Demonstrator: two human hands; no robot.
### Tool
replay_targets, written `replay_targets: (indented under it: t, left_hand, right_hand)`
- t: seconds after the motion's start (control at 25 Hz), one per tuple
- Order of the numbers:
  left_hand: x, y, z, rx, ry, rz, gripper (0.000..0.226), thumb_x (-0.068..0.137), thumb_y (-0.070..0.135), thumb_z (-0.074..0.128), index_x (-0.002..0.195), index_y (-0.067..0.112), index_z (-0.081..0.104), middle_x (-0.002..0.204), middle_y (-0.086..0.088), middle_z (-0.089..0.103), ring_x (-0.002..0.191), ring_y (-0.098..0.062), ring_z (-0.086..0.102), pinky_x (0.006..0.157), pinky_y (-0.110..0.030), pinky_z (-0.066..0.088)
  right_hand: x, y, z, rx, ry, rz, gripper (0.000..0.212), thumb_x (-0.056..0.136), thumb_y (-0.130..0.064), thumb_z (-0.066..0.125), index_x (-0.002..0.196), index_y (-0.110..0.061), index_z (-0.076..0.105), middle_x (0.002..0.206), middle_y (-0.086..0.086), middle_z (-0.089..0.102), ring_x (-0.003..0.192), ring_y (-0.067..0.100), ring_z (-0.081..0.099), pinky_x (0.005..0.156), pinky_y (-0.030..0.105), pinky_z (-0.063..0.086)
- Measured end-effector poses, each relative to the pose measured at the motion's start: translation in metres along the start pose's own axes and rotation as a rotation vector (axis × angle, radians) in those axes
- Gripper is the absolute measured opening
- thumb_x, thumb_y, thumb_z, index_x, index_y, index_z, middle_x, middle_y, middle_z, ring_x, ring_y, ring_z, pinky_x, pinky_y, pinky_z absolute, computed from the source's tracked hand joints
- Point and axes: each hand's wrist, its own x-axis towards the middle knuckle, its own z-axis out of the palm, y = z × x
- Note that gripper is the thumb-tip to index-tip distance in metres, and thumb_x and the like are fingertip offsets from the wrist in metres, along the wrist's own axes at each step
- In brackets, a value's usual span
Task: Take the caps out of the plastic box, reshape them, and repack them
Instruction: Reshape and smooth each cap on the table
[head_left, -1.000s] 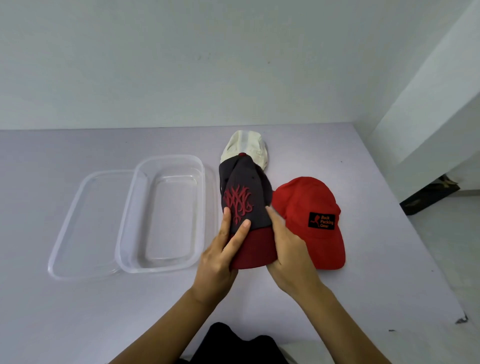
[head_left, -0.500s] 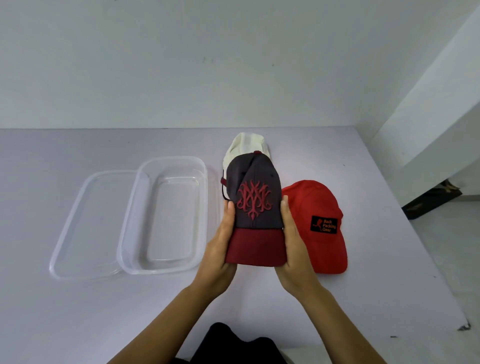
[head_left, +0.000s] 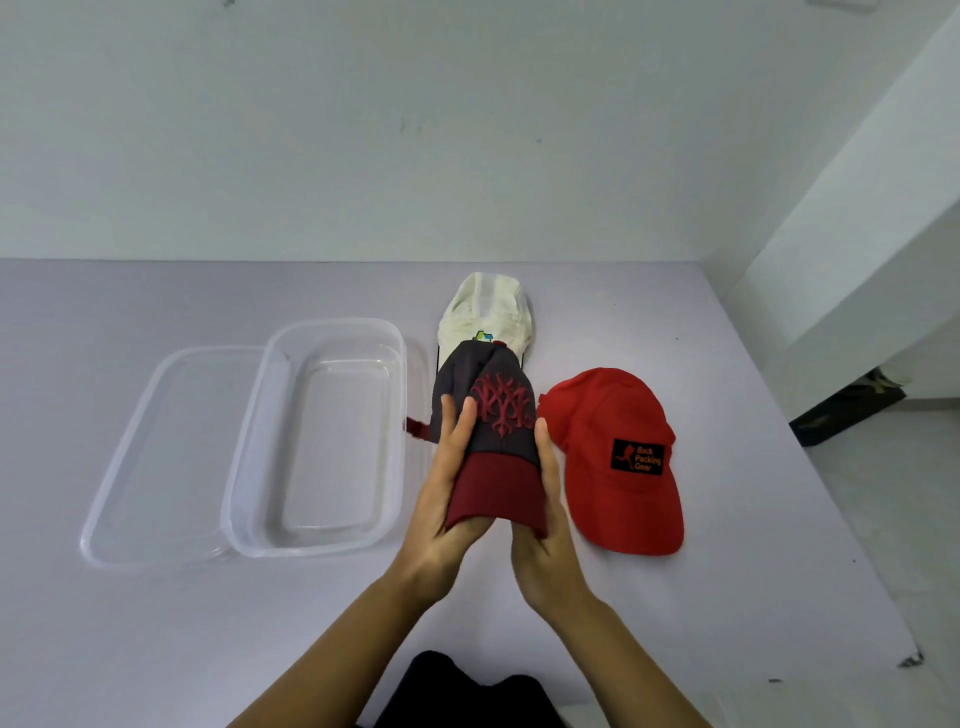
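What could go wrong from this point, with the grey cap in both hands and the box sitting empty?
Two risks, both judgements. The left hand and right hand squeeze the grey cap narrow, so its maroon brim may keep a crease. The white cap lies right behind it and the red cap close on its right, so swinging it toward the clear box could drag either one across the table.
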Motion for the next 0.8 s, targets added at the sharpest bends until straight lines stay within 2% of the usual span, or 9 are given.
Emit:
replay_targets:
  t: [0.16,0.28,0.36,0.44,0.56,0.6,0.68,0.72,0.8]
  left_hand:
    - [0.005,-0.001,-0.006,0.041,0.003,0.013,0.085,0.075,0.074,0.049,0.147,0.043,0.015,0.161,0.015,0.003,0.148,-0.007,0.004,0.114,-0.012,0.017]
    - [0.005,0.003,0.000,-0.036,0.024,0.008,0.083,0.078,0.070,0.050,0.147,0.039,0.016,0.161,0.012,0.008,0.149,-0.009,0.007,0.119,-0.024,0.018]
    - [0.003,0.005,-0.004,0.050,-0.020,0.027,0.084,0.079,0.067,0.052,0.147,0.038,0.014,0.162,0.003,0.002,0.148,-0.005,0.006,0.115,-0.015,0.019]
    - [0.001,0.000,-0.024,0.247,-0.166,0.082,0.089,0.078,0.052,0.061,0.148,0.036,0.010,0.162,-0.002,-0.006,0.148,-0.004,0.001,0.114,-0.012,0.017]
    - [0.004,-0.010,-0.059,0.333,-0.292,0.110,0.093,0.072,0.039,0.058,0.149,0.038,0.007,0.161,0.005,-0.009,0.149,-0.008,-0.005,0.119,-0.021,0.010]
    - [0.011,-0.011,-0.064,0.274,-0.224,0.053,0.088,0.074,0.041,0.055,0.148,0.042,0.009,0.161,0.010,-0.006,0.148,-0.007,-0.004,0.120,-0.025,0.009]
    - [0.035,-0.012,-0.068,0.093,0.014,-0.199,0.072,0.081,0.036,0.045,0.145,0.049,0.016,0.160,0.016,0.005,0.148,-0.004,0.006,0.120,-0.032,0.013]
    - [0.049,-0.010,-0.066,-0.006,0.070,-0.345,0.063,0.086,0.040,0.040,0.145,0.045,0.021,0.160,0.013,0.015,0.147,-0.008,0.014,0.119,-0.033,0.016]
    - [0.064,-0.006,-0.063,-0.209,-0.024,-0.537,0.056,0.093,0.057,0.032,0.143,0.032,0.037,0.150,0.003,0.042,0.138,-0.015,0.039,0.117,-0.037,0.025]
  right_hand:
    - [0.005,0.001,-0.005,-0.019,0.044,-0.049,0.064,0.093,-0.017,0.046,0.142,-0.050,0.020,0.152,-0.015,0.025,0.141,0.007,0.026,0.110,0.015,0.029]
    - [0.007,-0.005,0.003,0.024,0.081,-0.050,0.064,0.091,-0.016,0.045,0.140,-0.051,0.024,0.147,-0.026,0.031,0.138,0.001,0.030,0.108,0.013,0.030]
    - [0.005,0.000,-0.004,-0.035,0.045,-0.090,0.056,0.095,-0.030,0.047,0.141,-0.049,0.023,0.153,-0.018,0.023,0.143,0.008,0.023,0.113,0.020,0.027]
    - [0.004,0.006,-0.027,-0.200,0.003,-0.118,0.053,0.095,-0.038,0.046,0.142,-0.048,0.022,0.157,-0.017,0.015,0.146,0.013,0.016,0.117,0.026,0.023]
    - [0.006,0.006,-0.054,-0.344,-0.025,-0.158,0.062,0.090,-0.018,0.045,0.141,-0.047,0.025,0.157,-0.020,0.010,0.146,0.013,0.013,0.117,0.024,0.021]
    - [0.006,0.005,-0.056,-0.386,-0.059,-0.177,0.063,0.090,-0.017,0.046,0.141,-0.047,0.026,0.158,-0.017,0.008,0.147,0.016,0.011,0.118,0.025,0.018]
    - [0.006,0.004,-0.053,-0.492,-0.150,-0.238,0.062,0.092,-0.023,0.051,0.142,-0.049,0.023,0.159,-0.015,0.000,0.148,0.021,0.005,0.119,0.027,0.013]
    - [0.005,0.005,-0.051,-0.537,-0.184,-0.262,0.062,0.093,-0.027,0.052,0.142,-0.050,0.021,0.159,-0.016,-0.003,0.148,0.021,0.002,0.119,0.027,0.011]
    - [0.005,0.005,-0.044,-0.572,-0.204,-0.276,0.070,0.091,-0.020,0.057,0.142,-0.051,0.019,0.158,-0.019,-0.007,0.148,0.019,-0.002,0.119,0.025,0.010]
